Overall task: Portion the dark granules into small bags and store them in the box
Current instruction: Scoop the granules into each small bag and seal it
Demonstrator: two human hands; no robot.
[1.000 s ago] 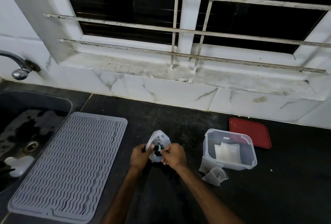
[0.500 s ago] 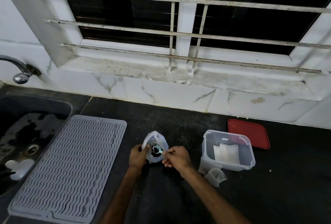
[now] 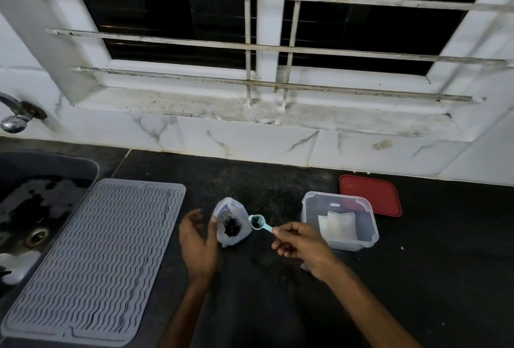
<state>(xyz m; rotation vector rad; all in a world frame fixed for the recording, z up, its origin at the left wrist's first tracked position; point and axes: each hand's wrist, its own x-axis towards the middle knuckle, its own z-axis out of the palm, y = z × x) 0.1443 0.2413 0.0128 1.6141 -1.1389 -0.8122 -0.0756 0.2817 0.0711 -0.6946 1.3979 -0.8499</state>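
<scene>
A clear plastic bag [image 3: 232, 222] of dark granules stands open on the black counter. My left hand [image 3: 196, 242] is just left of it, fingers loosely spread, the thumb touching the bag's edge. My right hand [image 3: 299, 242] pinches the handle of a small teal scoop [image 3: 258, 222] filled with dark granules, held just right of the bag's mouth. A clear plastic box [image 3: 340, 221] stands to the right with small white bags [image 3: 338, 225] inside. Its red lid [image 3: 371, 194] lies behind it.
A grey ribbed drying mat [image 3: 94, 258] lies to the left, beside a dark sink [image 3: 36, 208] with a tap [image 3: 16, 116] above. A tiled wall and barred window run along the back of the counter.
My right hand has drawn the scoop out of the bag and to the right, now loaded with granules. My left hand has loosened its grip on the bag.
</scene>
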